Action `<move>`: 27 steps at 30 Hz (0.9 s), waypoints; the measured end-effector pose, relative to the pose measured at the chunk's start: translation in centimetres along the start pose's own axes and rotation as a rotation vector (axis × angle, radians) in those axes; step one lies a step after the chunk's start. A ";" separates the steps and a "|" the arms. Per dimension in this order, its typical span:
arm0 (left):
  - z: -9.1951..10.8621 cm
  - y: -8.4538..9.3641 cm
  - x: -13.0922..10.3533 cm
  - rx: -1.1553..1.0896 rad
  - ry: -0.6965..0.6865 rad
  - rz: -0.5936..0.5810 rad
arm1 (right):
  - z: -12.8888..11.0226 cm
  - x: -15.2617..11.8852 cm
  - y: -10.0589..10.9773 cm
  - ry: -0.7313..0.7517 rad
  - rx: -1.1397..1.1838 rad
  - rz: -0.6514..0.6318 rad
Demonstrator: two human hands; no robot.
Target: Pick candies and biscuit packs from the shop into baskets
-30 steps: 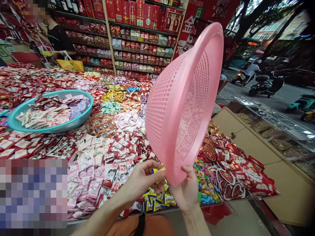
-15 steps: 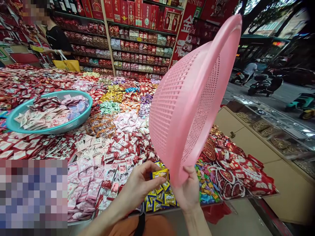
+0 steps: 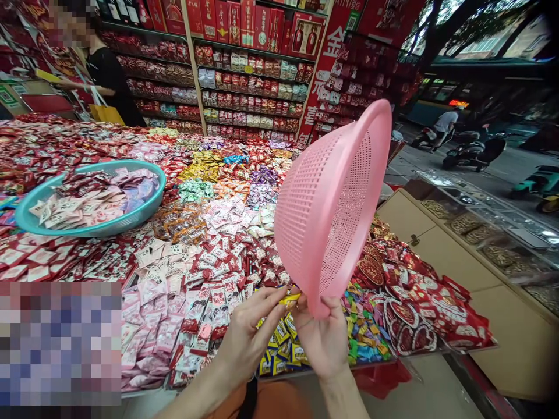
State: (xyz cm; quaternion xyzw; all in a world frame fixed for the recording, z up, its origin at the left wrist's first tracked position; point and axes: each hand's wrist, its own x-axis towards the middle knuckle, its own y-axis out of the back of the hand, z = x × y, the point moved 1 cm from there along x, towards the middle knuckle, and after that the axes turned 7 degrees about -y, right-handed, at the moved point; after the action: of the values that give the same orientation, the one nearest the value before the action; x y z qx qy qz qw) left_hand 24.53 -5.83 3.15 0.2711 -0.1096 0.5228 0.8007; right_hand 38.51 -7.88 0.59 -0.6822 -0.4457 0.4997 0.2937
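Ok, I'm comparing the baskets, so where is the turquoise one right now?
In the head view, the turquoise basket sits at the left on the wrapped packets, left of the pink basket in the right hand.

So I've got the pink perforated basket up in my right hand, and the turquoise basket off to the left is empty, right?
Not quite: the turquoise basket off to the left isn't empty; the head view shows wrapped packets in it. Your right hand does hold up the pink perforated basket.
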 end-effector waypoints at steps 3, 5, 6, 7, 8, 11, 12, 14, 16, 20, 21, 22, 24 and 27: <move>-0.1 -0.2 -0.5 -0.024 0.024 0.083 | 0.1 -0.1 0.3 0.017 0.005 0.010; -0.3 -0.3 -0.7 -0.062 0.041 0.177 | 0.2 -0.2 0.3 0.030 -0.010 0.024; -0.4 -0.3 -0.9 -0.094 0.054 0.211 | 0.2 -0.2 0.3 0.037 -0.021 0.032; -0.5 -0.4 -1.0 -0.132 0.071 0.230 | 0.3 -0.3 0.3 0.045 -0.033 0.042; -0.5 -0.4 -1.1 -0.170 0.093 0.237 | 0.3 -0.3 0.2 0.055 -0.043 0.052; -0.3 -0.6 -1.2 -0.247 0.171 0.233 | 0.5 -0.5 0.0 0.093 -0.060 0.073; -0.2 -0.7 -1.3 -0.262 0.205 0.236 | 0.6 -0.5 -0.1 0.098 -0.062 0.075; 0.0 -0.9 -1.4 -0.302 0.264 0.254 | 0.7 -0.6 -0.2 0.094 -0.063 0.073; -0.1 -1.0 -1.6 -0.349 0.261 0.286 | 0.8 -0.7 -0.2 0.058 -0.076 0.062; -0.8 -0.6 -2.1 -0.300 0.071 0.281 | 0.4 -1.0 -0.2 0.036 -0.098 0.019; -1.0 -0.4 -2.2 -0.262 0.035 0.260 | 0.2 -1.0 -0.2 0.032 -0.094 0.006; -1.2 -0.2 -2.3 -0.227 0.009 0.242 | 0.0 -1.1 -0.3 0.026 -0.089 -0.009; -1.5 0.2 -2.4 -0.182 -0.022 0.210 | -0.3 -1.3 -0.4 0.016 -0.084 -0.042; -1.5 0.5 -2.5 -0.163 -0.062 0.177 | -0.7 -1.6 -0.6 0.021 -0.085 -0.061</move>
State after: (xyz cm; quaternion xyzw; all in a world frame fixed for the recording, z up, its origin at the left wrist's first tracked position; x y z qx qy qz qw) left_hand 22.80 -6.79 0.90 0.2105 -0.2001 0.5720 0.7671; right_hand 38.79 -9.01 2.01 -0.6851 -0.4841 0.4642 0.2842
